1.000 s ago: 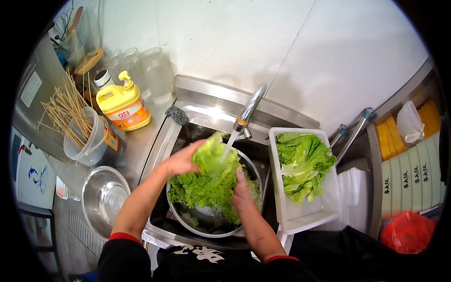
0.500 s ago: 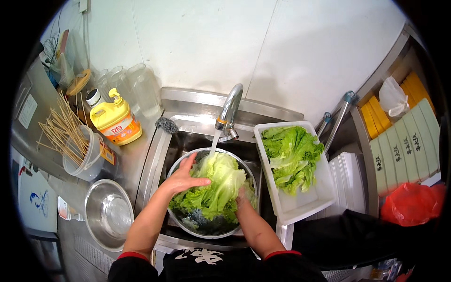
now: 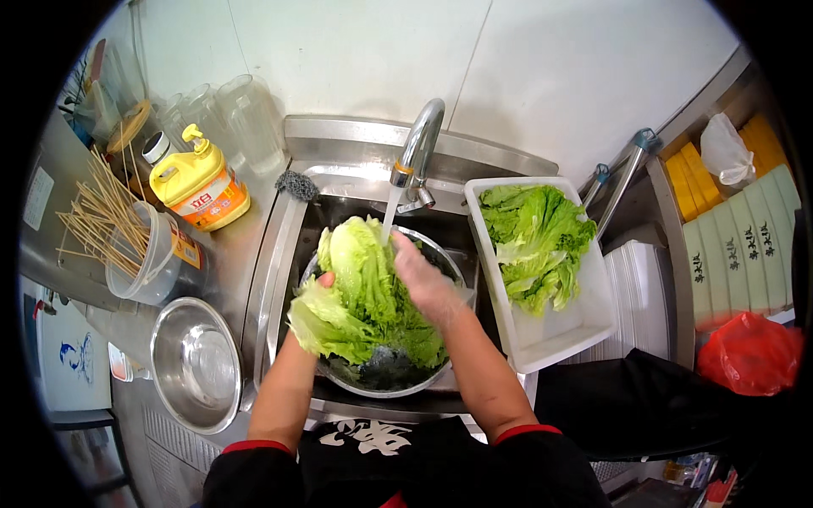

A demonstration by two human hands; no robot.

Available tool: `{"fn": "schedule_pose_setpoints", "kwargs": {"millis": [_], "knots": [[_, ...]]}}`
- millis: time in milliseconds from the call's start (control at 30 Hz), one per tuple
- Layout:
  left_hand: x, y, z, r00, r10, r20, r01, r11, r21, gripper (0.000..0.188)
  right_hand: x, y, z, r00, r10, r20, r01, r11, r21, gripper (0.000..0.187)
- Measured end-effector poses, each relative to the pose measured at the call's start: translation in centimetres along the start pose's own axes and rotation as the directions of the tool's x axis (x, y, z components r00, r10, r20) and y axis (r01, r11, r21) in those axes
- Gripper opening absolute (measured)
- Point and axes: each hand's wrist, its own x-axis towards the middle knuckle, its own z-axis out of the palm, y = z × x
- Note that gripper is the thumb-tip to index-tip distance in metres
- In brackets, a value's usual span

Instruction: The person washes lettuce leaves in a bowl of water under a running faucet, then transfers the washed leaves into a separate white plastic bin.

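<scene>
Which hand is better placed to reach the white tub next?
Probably the right hand: it is nearer the white tub, over the right side of the metal bowl. The left hand is farther away, mostly hidden by lettuce.

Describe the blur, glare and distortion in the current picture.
Head view: the right hand looks smeared; head view: bright glare marks the steel bowl left of the sink; head view: black fisheye vignetting fills the corners, and the sink's back edge looks bowed.

Faucet (image 3: 423, 135) + stream (image 3: 390, 216) block far side of bowl (image 3: 389, 393); white tray (image 3: 563, 334) R; slim gap L, btwn bowl & sink rim (image 3: 286, 264).
</scene>
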Motion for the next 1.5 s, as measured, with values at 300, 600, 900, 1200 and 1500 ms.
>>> {"fn": "schedule_pose_setpoints", "kwargs": {"millis": [300, 600, 900, 1200, 1500], "knots": [[0.5, -2.6, -3.3, 0.96, -0.23, -0.159, 0.229, 0.973, -0.026, 0.06, -2.5, 5.7, 2.6, 0.928, -0.252, -0.276, 0.061, 0.829, -0.556, 0.105], [-0.9, -1.9, -3.0, 0.96, 0.279, -0.007, -0.279, 0.957, -0.077, 0.09, -3.8, 3.5, 0.7, 0.986, -0.12, -0.113, 0.149, 0.94, 0.308, 0.055], [-3.1, 1.7, -5.4, 0.89, 0.435, 0.138, -0.443, 0.896, 0.035, 0.097, -7.1, 17.7, 1.6, 0.778, 0.141, 0.613, 0.583, 0.203, -0.787, 0.054], [-4.7, 0.2, -5.9, 0.901, 0.431, -0.047, -0.423, 0.898, 0.124, 0.099, -7.0, 16.4, 0.7, 0.662, 0.124, 0.739, 0.689, 0.285, -0.666, 0.041], [-7.3, -0.4, -7.0, 0.949, 0.302, -0.09, -0.298, 0.953, 0.063, 0.084, -5.0, 14.5, -1.1, 0.97, 0.243, -0.023, -0.237, 0.915, -0.326, 0.028]]}}
